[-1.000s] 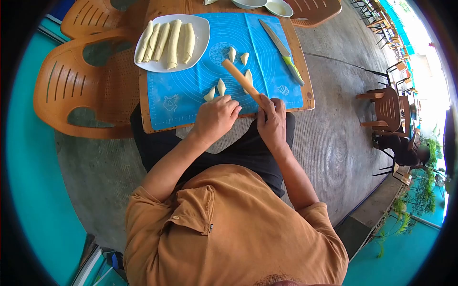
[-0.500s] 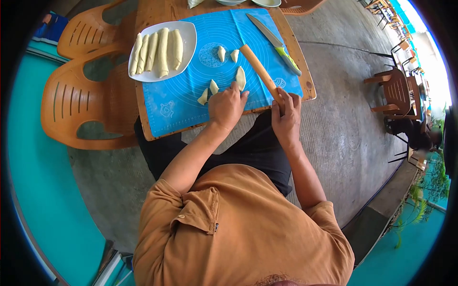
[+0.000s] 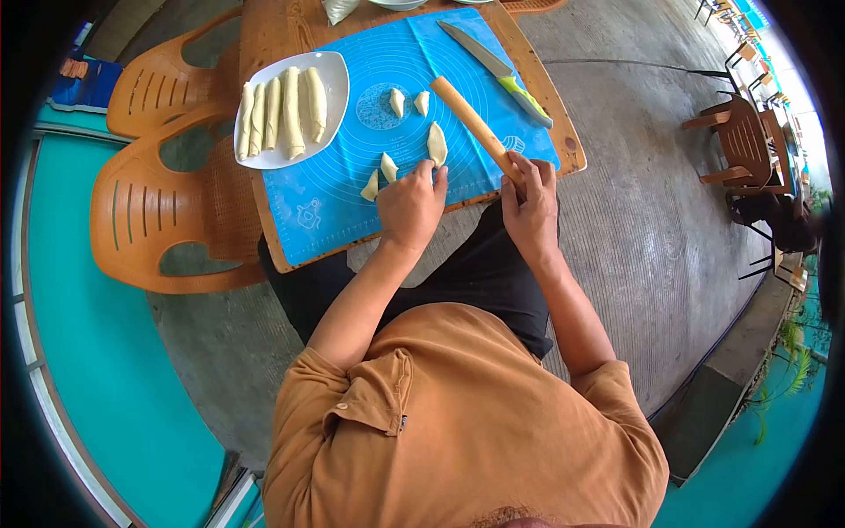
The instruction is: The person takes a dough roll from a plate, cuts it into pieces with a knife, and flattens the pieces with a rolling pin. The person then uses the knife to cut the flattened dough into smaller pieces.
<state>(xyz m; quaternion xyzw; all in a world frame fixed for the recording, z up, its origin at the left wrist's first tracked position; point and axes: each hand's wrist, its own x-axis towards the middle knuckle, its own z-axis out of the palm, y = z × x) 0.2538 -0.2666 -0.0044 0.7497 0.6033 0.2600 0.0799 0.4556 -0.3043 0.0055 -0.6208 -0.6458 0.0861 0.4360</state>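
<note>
My right hand (image 3: 532,201) is wrapped round the near end of a wooden rolling pin (image 3: 475,128), which slants up and left over the blue mat (image 3: 334,198). The fingers of my left hand (image 3: 414,204) are closed at the near tip of a flattened dough piece (image 3: 437,144). Just left of that hand lie two small dough pieces (image 3: 388,166) (image 3: 370,186). Two more dough pieces (image 3: 397,103) (image 3: 422,103) rest near the mat's middle. A knife (image 3: 497,73) with a green and white handle lies at the mat's right side.
A white plate (image 3: 336,84) with several long dough rolls (image 3: 293,114) stands at the table's left. Orange chairs (image 3: 141,211) stand left of the wooden table (image 3: 264,40). A plastic bag (image 3: 339,10) and bowls are at the far edge. Brown chairs are further right.
The view has shifted slightly. My left fingers have closed at the near tip of the flattened dough piece. My right hand still holds the rolling pin.
</note>
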